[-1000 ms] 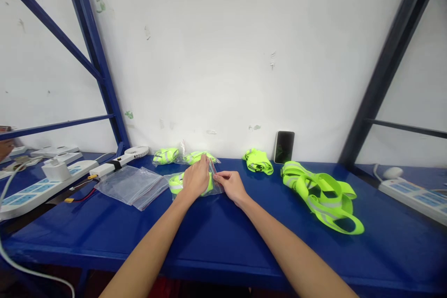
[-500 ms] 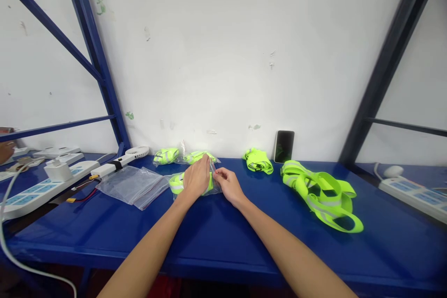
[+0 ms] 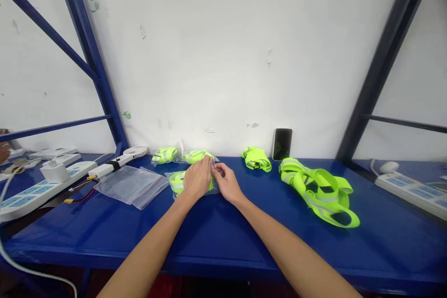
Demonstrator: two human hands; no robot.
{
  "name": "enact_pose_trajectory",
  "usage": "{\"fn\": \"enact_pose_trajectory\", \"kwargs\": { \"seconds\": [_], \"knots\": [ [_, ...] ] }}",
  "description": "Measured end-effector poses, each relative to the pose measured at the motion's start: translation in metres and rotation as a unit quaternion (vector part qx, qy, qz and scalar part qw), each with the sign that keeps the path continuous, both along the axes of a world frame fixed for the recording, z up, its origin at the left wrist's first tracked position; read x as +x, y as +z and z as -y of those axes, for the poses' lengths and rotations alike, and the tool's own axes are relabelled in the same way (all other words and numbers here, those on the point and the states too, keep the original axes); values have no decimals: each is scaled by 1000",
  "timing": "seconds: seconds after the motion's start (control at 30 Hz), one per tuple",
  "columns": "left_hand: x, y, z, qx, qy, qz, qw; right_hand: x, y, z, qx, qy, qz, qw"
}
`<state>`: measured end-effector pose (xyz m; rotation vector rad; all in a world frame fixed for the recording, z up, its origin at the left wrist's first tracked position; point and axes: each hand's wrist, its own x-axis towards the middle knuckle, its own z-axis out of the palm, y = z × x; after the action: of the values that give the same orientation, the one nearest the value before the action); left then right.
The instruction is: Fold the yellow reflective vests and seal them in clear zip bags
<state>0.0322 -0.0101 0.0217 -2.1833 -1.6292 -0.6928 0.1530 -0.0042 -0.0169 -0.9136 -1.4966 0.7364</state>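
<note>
A clear zip bag with a folded neon-yellow reflective strap (image 3: 177, 181) inside lies on the blue table. Over its right half rests my left hand (image 3: 198, 179), fingers closed at the bag's upper edge and hiding much of the strap. My right hand (image 3: 227, 183) pinches the same edge from the right, its thumb and fingertips close against the left fingers. Just behind them sit another bagged strap (image 3: 194, 156) and, farther left, one more bagged strap (image 3: 165, 154). Left of the hands is a stack of flat zip bags (image 3: 131, 186).
A folded strap (image 3: 256, 158) and a phone (image 3: 282, 144) leaning on the wall stand behind, to the right. Loose straps (image 3: 323, 193) spread over the right side. Leftward are a white handheld fan (image 3: 136, 151), a power strip (image 3: 45, 191) and cables. Another power strip (image 3: 412, 191) is far right.
My right hand has slid a little up and left along the bag's edge, closer to my left hand. The whole view has shifted slightly.
</note>
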Motion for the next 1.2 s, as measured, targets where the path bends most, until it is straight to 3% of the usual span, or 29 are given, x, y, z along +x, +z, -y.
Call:
{"fn": "enact_pose_trajectory", "kwargs": {
  "seconds": [0.17,0.37,0.8,1.2],
  "knots": [
    [3,-2,4,24,-32,10,999,1,5,3,38,0,2,999],
    [0,1,5,21,-117,56,991,4,6,8,89,-36,36,995],
    [-3,3,3,-57,-105,88,989,5,10,14,70,-40,59,995],
    [-3,2,1,-59,-104,98,988,5,4,7,61,-26,51,997]
  ]
}}
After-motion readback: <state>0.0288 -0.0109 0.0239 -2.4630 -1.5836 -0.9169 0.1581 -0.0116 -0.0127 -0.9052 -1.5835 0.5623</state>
